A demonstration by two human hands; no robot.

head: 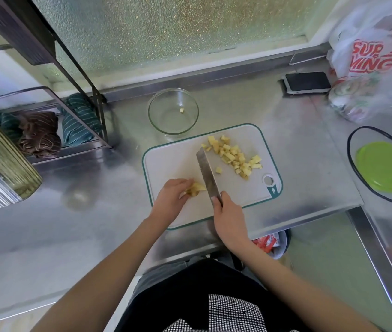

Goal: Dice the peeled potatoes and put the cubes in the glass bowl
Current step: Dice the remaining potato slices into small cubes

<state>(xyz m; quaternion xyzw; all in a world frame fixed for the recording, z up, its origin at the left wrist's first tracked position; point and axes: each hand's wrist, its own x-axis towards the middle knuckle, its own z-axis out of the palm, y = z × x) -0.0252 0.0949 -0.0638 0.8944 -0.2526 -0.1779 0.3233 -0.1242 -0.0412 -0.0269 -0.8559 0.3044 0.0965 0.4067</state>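
Head view: cutting board [178, 161] sits on the steel table [94, 188], glass bowl [173, 112] just beyond its far-left corner. Left hand [171, 196] curls its fingers over a potato piece [196, 188] on the board's near-left part, pinning it down. Right hand [229, 218] wraps the knife [208, 174] handle; blade stands edge-down on the board, just right of that piece. Pile of potato cubes [233, 158] lies on the board's far-right part, well apart from the left hand. One cube [182, 110] in the bowl. Phone [307, 81] and plastic bag [377, 58] far right, green lid [385, 166] right.
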